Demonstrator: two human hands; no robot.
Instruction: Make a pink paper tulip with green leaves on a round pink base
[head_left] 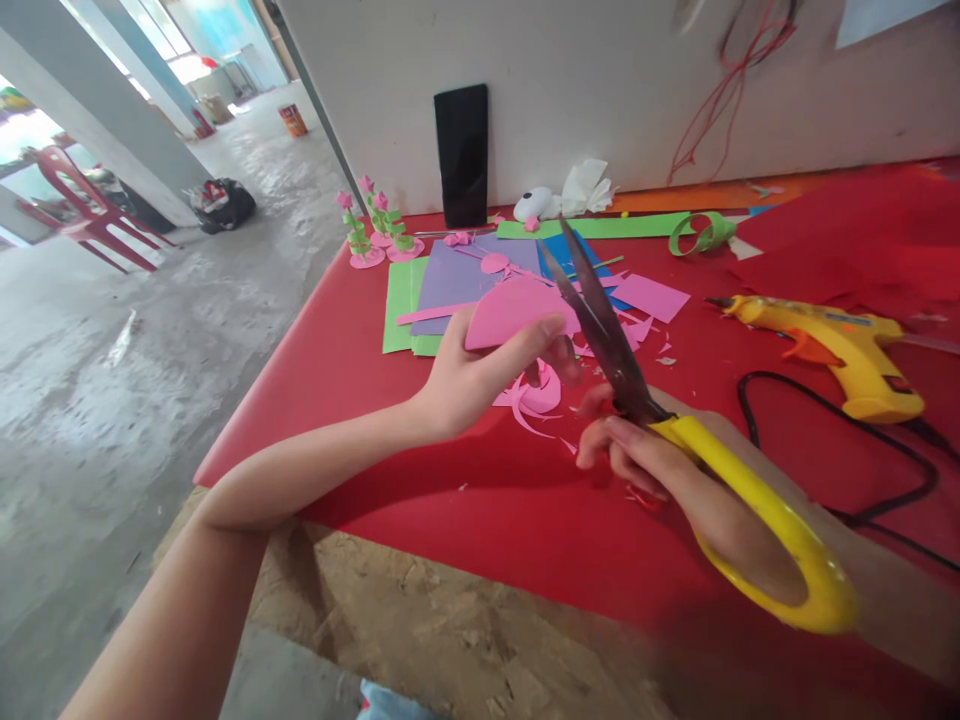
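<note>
My left hand pinches a pink piece of paper with a curved edge between thumb and fingers, above the table. In my right hand is a pair of scissors with yellow handles, its dark blades parted and pointing up and away. The blade tips are close to the right edge of the pink piece; whether they touch it I cannot tell. Below the left hand lie curled pink paper offcuts. Purple sheets, green sheets and a pink rectangle lie behind.
A yellow glue gun with a black cord lies at the right. Small pink paper flowers on green stems stand at the back left. A black phone leans on the wall. A green strip lies along the back.
</note>
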